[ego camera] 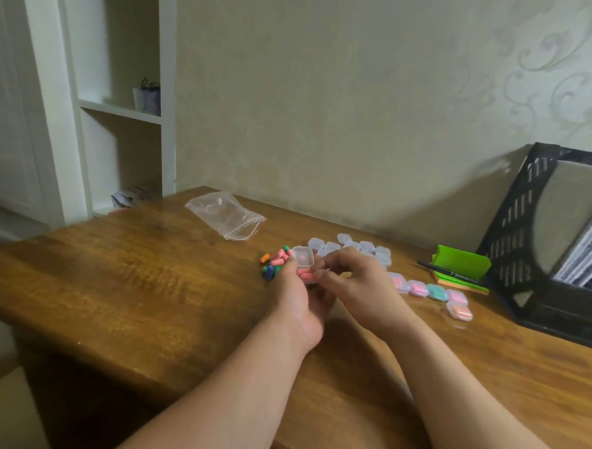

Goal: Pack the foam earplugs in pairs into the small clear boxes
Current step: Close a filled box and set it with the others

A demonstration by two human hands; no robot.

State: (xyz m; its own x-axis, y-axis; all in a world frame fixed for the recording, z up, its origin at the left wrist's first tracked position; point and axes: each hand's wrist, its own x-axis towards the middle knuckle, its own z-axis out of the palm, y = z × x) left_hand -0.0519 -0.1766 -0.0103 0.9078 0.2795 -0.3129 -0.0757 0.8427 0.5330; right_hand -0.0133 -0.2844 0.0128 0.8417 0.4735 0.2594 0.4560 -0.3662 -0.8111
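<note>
Wooden table [155,279] by the wall: your left hand [293,293] holds one open box [305,261], lid back, so pink earplugs [304,275] can go in. Your right hand [355,284] curls at its edge; I cannot tell what it pinches. Five full boxes [437,292] line up on your right, out of the way. About eight empty boxes [367,246] wait behind, and one loose pile [274,262] sits close by.

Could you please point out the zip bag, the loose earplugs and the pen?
zip bag [225,215]: head view, its middle.
loose earplugs [272,262]: head view, pile's centre.
pen [449,272]: head view, mid-barrel.

Open clear box [303,259] holds pink earplugs [304,275], lid raised.
</note>
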